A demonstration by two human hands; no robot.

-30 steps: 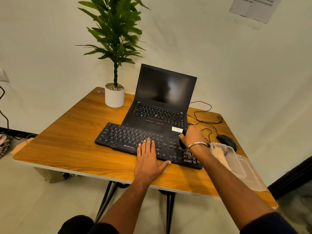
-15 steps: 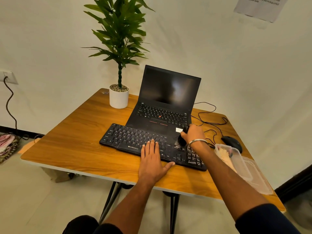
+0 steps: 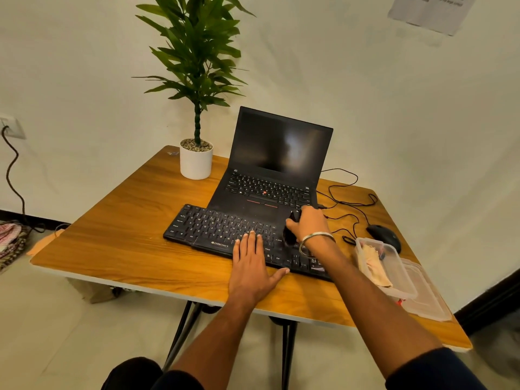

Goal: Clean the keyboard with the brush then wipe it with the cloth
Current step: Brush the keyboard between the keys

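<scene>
The black keyboard (image 3: 225, 229) carries one legible brand — "ZEBRONICS", in white along its near edge, just left of the left hand (image 3: 251, 266). White legends mark its keys; "Ctrl" reads near the thumb, the others are too small to make out. A paper sheet (image 3: 430, 9) on the wall, upper right, bears lines of print — too blurred to read. The laptop (image 3: 270, 175) keys show white marks, also illegible.
</scene>
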